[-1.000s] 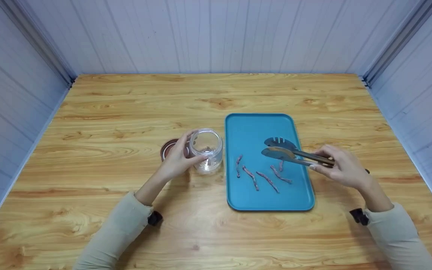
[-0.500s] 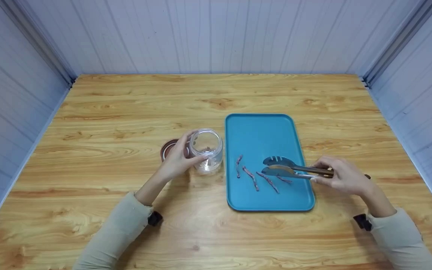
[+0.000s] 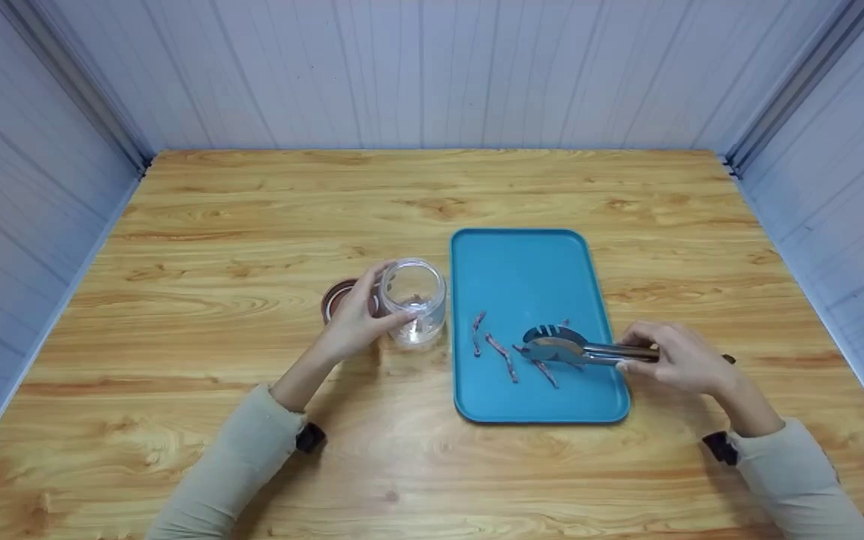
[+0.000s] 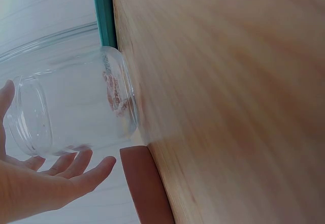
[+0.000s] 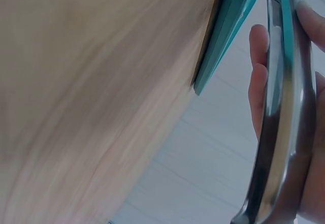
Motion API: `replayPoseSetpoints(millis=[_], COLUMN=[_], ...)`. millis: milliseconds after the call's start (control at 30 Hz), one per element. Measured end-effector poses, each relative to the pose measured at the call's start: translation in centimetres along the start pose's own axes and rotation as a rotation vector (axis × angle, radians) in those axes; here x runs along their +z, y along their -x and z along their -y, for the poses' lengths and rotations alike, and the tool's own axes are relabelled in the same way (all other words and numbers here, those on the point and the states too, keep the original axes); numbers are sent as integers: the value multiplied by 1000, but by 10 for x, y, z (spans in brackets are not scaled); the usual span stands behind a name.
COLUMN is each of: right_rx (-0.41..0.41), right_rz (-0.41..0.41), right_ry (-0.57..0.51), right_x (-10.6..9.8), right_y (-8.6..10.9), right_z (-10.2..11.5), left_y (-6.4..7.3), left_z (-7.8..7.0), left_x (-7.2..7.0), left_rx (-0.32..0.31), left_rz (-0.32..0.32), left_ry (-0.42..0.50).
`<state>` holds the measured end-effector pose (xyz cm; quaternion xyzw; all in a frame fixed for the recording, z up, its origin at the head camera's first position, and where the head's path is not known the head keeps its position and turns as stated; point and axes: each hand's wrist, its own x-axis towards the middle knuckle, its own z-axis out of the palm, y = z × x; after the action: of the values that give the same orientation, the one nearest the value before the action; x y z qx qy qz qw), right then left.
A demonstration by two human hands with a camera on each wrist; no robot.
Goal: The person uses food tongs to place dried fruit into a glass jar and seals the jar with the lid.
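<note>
My left hand (image 3: 355, 324) holds a clear jar (image 3: 426, 322) upright, fingers behind it and thumb across its front. Some reddish pieces (image 4: 116, 93) lie at the bottom of the jar. My right hand (image 3: 676, 358) grips metal serving tongs (image 3: 556, 346) by the handles, over the blue tray (image 3: 522, 262). The tongs' heads are close together around the upper part of a thin, knobbly reddish stick (image 3: 545, 373); whether they pinch it cannot be told. To the left lie two more such sticks, one middle stick (image 3: 502, 358) and one outer stick (image 3: 477, 334). Others are partly hidden under the tongs.
A reddish-brown round lid (image 3: 336, 295) lies on the wooden table (image 3: 432, 480) just left of the jar, partly behind my left hand. The tray stands close to the jar's right side. Pale panel walls (image 3: 432, 75) enclose the table at the back and sides.
My right hand has brought the tongs toward me over the tray, down onto the sticks, and their heads have drawn closer together. The left hand and jar have stayed in place.
</note>
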<state>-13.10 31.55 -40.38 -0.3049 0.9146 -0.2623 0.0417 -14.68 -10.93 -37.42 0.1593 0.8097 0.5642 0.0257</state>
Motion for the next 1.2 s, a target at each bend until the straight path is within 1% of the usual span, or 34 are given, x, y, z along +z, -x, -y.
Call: replayPoseSetpoints(millis=[133, 400, 667, 867, 1200], right_rx=[3, 36, 39, 24, 2], right_rz=[5, 36, 36, 24, -3], right_ry=[6, 14, 49, 32, -20], right_x=[0, -1, -1, 1, 6], right_y=[-1, -4, -6, -7, -5], right_z=[2, 8, 12, 11, 4], left_y=[0, -1, -1, 0, 0], left_z=[0, 1, 2, 0, -1], left_x=[0, 0, 0, 0, 0], left_rx=[2, 3, 6, -2, -8], left_rz=[-3, -10, -9, -4, -2], left_ry=[2, 5, 20, -2, -5])
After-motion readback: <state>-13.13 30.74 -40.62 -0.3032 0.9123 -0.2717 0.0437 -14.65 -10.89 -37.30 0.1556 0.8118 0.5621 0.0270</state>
